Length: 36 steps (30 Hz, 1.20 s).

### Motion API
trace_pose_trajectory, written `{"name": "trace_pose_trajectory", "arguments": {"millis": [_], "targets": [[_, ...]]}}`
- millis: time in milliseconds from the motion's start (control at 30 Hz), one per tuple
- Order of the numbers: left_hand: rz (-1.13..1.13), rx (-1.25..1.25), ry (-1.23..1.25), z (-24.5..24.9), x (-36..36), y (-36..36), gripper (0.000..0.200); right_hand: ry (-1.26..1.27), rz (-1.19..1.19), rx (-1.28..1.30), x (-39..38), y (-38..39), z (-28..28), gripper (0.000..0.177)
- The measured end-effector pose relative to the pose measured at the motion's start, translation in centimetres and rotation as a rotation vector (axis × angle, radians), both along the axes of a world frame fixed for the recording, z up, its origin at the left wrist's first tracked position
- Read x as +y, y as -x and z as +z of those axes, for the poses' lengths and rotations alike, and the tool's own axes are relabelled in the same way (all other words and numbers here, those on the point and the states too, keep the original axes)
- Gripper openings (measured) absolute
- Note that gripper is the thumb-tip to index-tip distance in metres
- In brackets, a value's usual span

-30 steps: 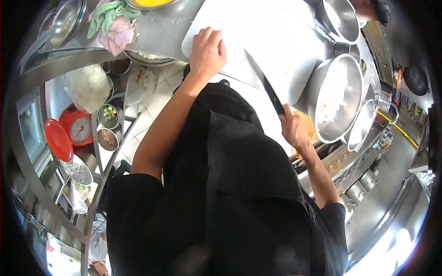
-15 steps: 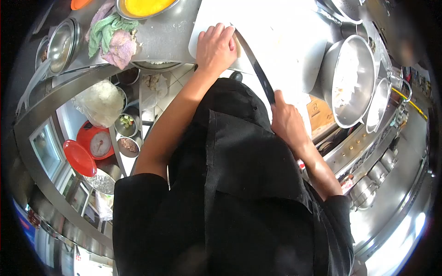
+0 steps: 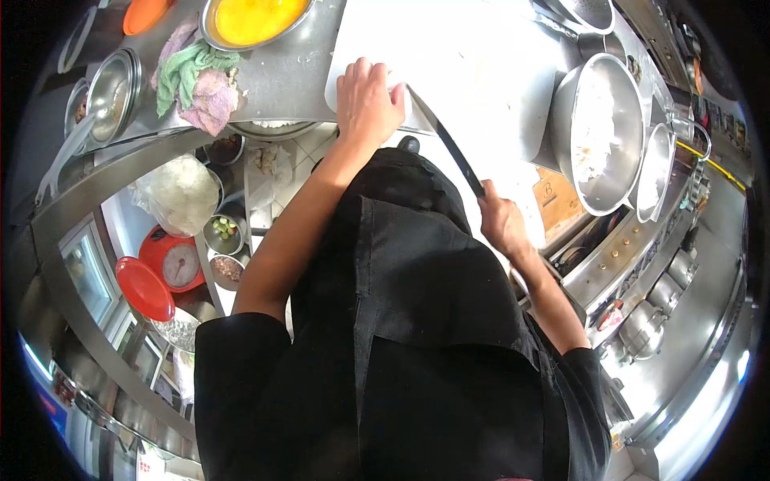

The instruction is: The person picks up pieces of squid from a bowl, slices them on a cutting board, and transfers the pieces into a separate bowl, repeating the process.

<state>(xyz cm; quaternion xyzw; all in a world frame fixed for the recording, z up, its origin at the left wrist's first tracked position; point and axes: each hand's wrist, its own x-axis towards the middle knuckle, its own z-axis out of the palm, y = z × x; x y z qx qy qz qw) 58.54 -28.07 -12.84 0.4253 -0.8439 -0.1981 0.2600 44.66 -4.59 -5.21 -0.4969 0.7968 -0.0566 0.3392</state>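
A long dark knife slants over the front edge of the white cutting board. Its handle is in my right hand, whose fingers are wrapped round it. Near the board's left front corner, beside the blade's tip, lies my left hand, fingers bent and close together over something pale. That pale thing is mostly hidden and blends into the bright board, so I cannot make it out.
Left of the board are a bowl of yellow liquid, crumpled cloths and stacked metal bowls. At right stands a large metal bowl with white pieces inside. A red scale sits on a lower shelf.
The view has shifted a little. My left hand has moved slightly left and towards me, away from the knife tip. The right hand has shifted right and lower, still on the handle.
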Motion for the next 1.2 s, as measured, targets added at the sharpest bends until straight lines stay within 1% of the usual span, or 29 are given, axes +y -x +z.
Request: {"name": "trace_pose_trajectory", "arguments": {"millis": [33,100,133,167,200,233,267,300,333,367,467,533,600,633,667,767,867,900,967,1033,1100,1133,1200], "targets": [[-0.018,-0.009,-0.020,0.2,0.2,-0.2,0.020,-0.028,-0.012,0.001,-0.6,0.8,0.0,0.026],[-0.045,-0.021,-0.024,0.4,0.3,-0.3,0.019,0.036,-0.023,0.101,-1.4,2.6,-0.8,0.029],[-0.064,0.040,-0.138,0.5,0.4,-0.2,0.019,0.060,-0.030,0.139,-2.0,3.4,-0.9,0.029],[-0.081,0.103,-0.251,0.6,0.4,0.1,0.020,0.030,-0.090,0.149,-2.6,4.2,-0.6,0.029],[-0.079,0.106,-0.239,0.6,0.1,0.6,0.020,-0.003,-0.144,0.158,-3.2,5.0,0.1,0.028],[-0.112,0.159,-0.318,0.6,-0.4,1.1,0.022,-0.026,-0.213,0.144,-3.8,5.7,0.8,0.028],[-0.141,0.211,-0.398,0.8,-0.8,1.5,0.023,0.046,-0.217,0.172,-3.9,6.1,1.7,0.028],[-0.131,0.209,-0.393,0.9,-1.1,1.8,0.023,0.008,-0.257,0.158,-4.4,6.4,3.0,0.028],[-0.091,0.175,-0.265,1.2,-1.3,2.2,0.024,-0.032,-0.297,0.144,-4.9,6.6,4.1,0.028],[-0.051,0.142,-0.138,1.3,-1.4,2.4,0.024,0.042,-0.276,0.120,-4.7,6.9,4.2,0.028],[0.000,0.206,-0.132,0.4,-1.6,1.7,0.023,0.018,-0.193,0.187,-5.4,5.7,5.6,0.029],[0.015,0.202,-0.127,0.0,-1.1,1.5,0.022,-0.038,-0.105,0.157,-5.9,4.5,5.3,0.024],[0.029,0.208,-0.124,-0.2,-0.9,1.8,0.021,0.037,0.006,0.110,-5.9,3.6,4.3,0.023],[0.066,0.168,-0.092,-0.3,-0.7,2.3,0.021,0.020,0.072,0.116,-5.9,3.5,3.9,0.024],[0.104,0.129,-0.060,-0.4,-0.6,2.7,0.020,0.016,0.073,0.118,-6.0,3.5,3.9,0.024],[0.090,0.076,-0.014,-1.0,-0.4,3.5,0.021,-0.036,0.193,0.173,-6.3,3.6,4.6,0.024],[0.087,0.112,0.035,-1.5,-0.3,3.5,0.023,-0.048,0.254,0.159,-6.5,4.0,5.2,0.023],[0.093,0.112,0.029,-1.6,-0.3,3.5,0.023,-0.054,0.259,0.158,-6.9,4.0,4.6,0.023],[0.086,0.113,0.019,-1.6,-0.3,3.5,0.024,0.037,0.289,0.163,-8.6,3.9,1.7,0.022],[0.088,0.091,0.009,-1.3,-0.2,3.5,0.024,0.051,0.261,0.121,-11.9,3.2,-1.2,0.022],[0.091,0.064,0.011,-1.1,-0.4,3.5,0.024,0.092,0.251,0.100,-13.4,3.3,-2.9,0.023],[0.095,0.077,0.009,-1.3,-0.3,3.5,0.024,0.124,0.242,0.075,-13.6,3.2,-3.4,0.023],[0.109,0.096,0.007,-1.5,-0.4,3.4,0.023,0.106,0.219,0.077,-11.4,3.8,-2.9,0.024]]}}
